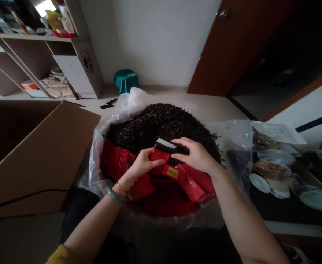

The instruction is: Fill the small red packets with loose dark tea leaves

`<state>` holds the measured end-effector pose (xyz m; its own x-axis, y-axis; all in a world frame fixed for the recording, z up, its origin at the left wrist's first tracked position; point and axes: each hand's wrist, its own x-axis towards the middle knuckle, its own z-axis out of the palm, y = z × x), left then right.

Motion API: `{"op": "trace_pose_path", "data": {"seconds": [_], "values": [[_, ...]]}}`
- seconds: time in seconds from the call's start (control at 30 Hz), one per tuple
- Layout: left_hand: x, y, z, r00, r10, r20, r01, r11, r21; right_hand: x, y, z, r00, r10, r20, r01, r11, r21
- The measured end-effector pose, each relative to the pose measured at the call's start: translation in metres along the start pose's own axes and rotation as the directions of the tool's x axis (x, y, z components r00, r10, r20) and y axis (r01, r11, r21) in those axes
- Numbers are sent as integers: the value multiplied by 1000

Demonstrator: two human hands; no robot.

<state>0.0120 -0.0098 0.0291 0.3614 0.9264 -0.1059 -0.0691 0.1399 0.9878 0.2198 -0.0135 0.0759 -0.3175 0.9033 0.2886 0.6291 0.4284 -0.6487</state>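
My left hand [145, 162] is closed on a small red packet [161, 155], thumb on its near face. My right hand [195, 154] grips a black object with a pale grey strip on top [166, 143], which touches the packet's upper edge; its exact kind is unclear. Beyond both hands rises a heap of dark, dry, twisted leaves [163, 117], like loose tea, in a clear plastic bag [96, 146]. Rows of red packets lie at the left [115, 157] and right [196, 183] of the heap. Loose red packets, one with a gold label [172, 172], lie under my hands.
On the left stands an open cardboard box [48, 154]. A dark table [262, 205] at the right bears plates and bags of dried stuff. Farther off are a shelf unit [89, 69], a green bag-like bundle [126, 80] on the floor and a brown door [232, 40].
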Motion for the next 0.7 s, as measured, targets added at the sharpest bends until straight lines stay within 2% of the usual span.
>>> {"op": "trace_pose_path", "data": {"seconds": [0.1,0.2,0.27,0.33,0.4,0.47,0.53,0.6,0.7], "values": [[2,0,0,995,74,-71,-75,997,-12,2,29,-6,994,112,18,-111,991,-72],[4,-3,0,986,76,-151,-90,992,-88,1,62,-4,961,261,87,-226,929,-293],[5,-6,-2,971,79,-224,-104,989,-104,-1,79,3,931,335,146,-247,872,-422],[6,-7,-4,953,101,-285,-125,990,-70,-1,86,11,905,383,185,-249,830,-498],[6,-6,-5,942,124,-311,-140,990,-30,0,83,19,905,385,178,-249,822,-512],[7,-4,-5,935,148,-322,-154,988,7,3,68,25,939,315,140,-239,886,-397],[7,-2,-4,925,180,-334,-176,984,43,6,47,32,975,208,75,-196,970,-141],[6,0,-2,920,211,-332,-195,978,79,8,24,39,991,137,1,-136,985,108],[3,1,1,920,238,-310,-213,970,114,6,0,50,990,77,-119,-45,968,247]]}}
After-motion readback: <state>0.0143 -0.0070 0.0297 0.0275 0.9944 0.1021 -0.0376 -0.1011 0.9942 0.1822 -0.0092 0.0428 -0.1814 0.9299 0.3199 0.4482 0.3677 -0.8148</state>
